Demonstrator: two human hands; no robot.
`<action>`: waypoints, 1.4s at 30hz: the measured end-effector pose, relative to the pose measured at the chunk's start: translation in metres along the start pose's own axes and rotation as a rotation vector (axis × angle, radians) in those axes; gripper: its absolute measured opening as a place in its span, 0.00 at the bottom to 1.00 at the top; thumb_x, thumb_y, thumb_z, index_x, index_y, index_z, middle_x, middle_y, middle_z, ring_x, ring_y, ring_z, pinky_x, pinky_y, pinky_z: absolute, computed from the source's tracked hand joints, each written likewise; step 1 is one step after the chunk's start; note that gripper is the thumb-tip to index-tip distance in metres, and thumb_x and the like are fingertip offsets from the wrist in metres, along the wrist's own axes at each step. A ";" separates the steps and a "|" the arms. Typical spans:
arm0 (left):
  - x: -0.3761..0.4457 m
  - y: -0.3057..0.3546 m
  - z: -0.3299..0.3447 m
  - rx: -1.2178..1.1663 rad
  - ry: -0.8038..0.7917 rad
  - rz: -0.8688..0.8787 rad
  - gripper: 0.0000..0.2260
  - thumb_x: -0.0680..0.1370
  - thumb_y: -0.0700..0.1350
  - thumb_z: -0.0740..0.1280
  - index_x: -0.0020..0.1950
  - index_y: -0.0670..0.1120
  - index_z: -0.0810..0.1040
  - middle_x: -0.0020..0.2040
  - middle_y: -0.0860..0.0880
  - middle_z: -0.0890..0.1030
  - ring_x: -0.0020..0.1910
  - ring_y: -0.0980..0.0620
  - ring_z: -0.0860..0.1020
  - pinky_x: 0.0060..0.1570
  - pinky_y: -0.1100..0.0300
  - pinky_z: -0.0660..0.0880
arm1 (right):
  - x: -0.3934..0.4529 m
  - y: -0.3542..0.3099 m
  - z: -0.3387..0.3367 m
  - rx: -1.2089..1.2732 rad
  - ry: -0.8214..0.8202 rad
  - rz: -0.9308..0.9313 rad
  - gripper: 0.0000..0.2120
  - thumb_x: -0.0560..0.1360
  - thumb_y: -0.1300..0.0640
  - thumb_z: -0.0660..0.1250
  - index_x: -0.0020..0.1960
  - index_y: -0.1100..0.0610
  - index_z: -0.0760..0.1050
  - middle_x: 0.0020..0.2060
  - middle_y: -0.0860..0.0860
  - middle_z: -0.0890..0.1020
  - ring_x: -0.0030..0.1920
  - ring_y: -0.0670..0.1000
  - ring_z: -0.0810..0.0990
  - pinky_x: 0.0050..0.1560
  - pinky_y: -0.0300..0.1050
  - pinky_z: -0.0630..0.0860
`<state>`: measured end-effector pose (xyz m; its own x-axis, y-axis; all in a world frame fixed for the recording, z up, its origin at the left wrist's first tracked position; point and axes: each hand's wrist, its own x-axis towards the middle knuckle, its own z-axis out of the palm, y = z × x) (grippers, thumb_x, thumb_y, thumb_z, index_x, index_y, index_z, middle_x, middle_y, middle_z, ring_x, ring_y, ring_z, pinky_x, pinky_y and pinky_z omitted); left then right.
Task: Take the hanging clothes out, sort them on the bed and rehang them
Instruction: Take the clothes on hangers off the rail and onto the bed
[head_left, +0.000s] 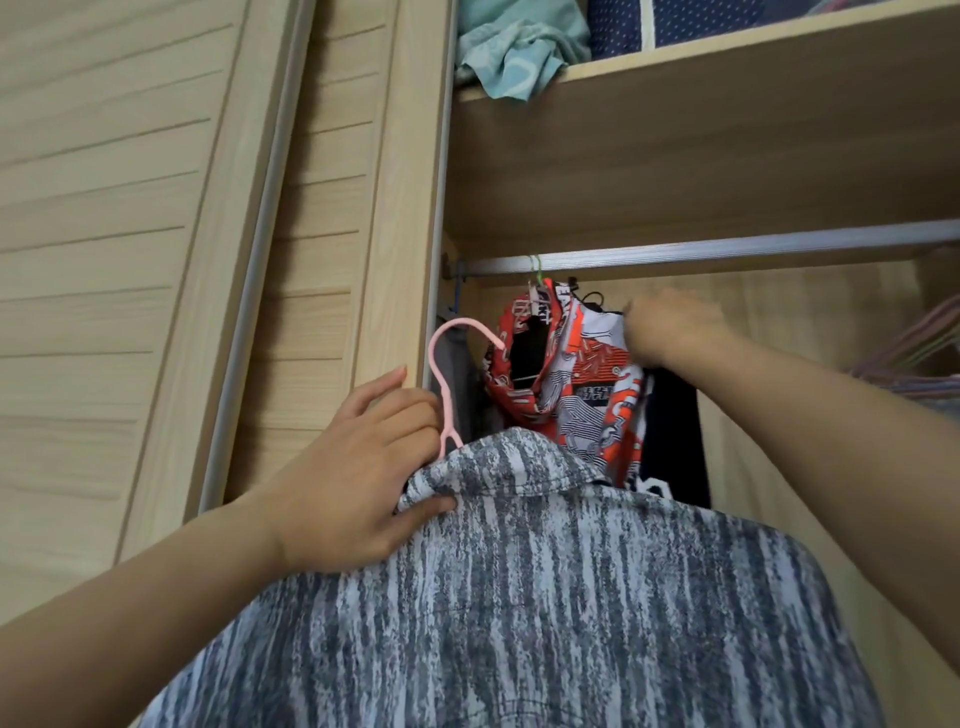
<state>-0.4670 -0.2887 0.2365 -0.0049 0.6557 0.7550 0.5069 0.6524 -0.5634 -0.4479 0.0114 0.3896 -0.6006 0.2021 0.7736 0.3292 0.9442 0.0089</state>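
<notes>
The scene is evenly and softly lit; no lamp or window is seen. Soft shadow is cast under the shelf (727, 57) and in the corner behind the rail (727, 248). No glare is noted. The right hand (670, 330) is slightly smeared by motion. Straight wardrobe edges are bowed by wide-angle distortion.

The shirt (545, 597) I've got is a soft matt knit, grey and white heathered streaks, and it's sitting on a smooth pink plastic hanger (445, 374) with a slight sheen. The printed top (587, 379) on the rail looks like thinner, slicker cloth in orange, white and black, and the rail (727, 248) itself is brushed metal with fine ridges. Wardrobe doors (130, 234) and shelf (727, 57) are pale wood-grain laminate, matt, and the crumpled teal cloth (514, 57) up top looks like soft cotton.
</notes>
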 end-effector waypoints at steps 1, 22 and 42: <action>0.000 0.000 0.000 -0.001 0.004 0.001 0.16 0.79 0.63 0.62 0.44 0.51 0.69 0.50 0.54 0.72 0.61 0.51 0.72 0.77 0.45 0.54 | -0.004 0.004 -0.002 -0.016 0.012 0.050 0.14 0.80 0.57 0.59 0.63 0.57 0.76 0.60 0.57 0.79 0.57 0.59 0.78 0.49 0.47 0.71; 0.001 -0.001 0.004 -0.003 0.024 0.025 0.15 0.78 0.63 0.62 0.44 0.53 0.66 0.51 0.54 0.73 0.62 0.51 0.72 0.78 0.46 0.53 | -0.003 -0.004 -0.028 0.943 -0.222 0.185 0.08 0.81 0.54 0.63 0.51 0.56 0.79 0.43 0.52 0.83 0.40 0.50 0.79 0.36 0.42 0.73; 0.001 -0.001 0.005 0.003 0.013 0.012 0.15 0.78 0.63 0.63 0.46 0.55 0.61 0.51 0.55 0.74 0.63 0.52 0.71 0.79 0.48 0.50 | 0.024 0.008 0.000 0.655 -0.464 0.180 0.13 0.80 0.55 0.66 0.46 0.65 0.78 0.42 0.58 0.82 0.40 0.56 0.80 0.44 0.46 0.77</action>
<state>-0.4716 -0.2866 0.2361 0.0125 0.6586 0.7524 0.5038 0.6458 -0.5737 -0.4598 0.0236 0.4086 -0.8666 0.3167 0.3855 0.0439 0.8182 -0.5733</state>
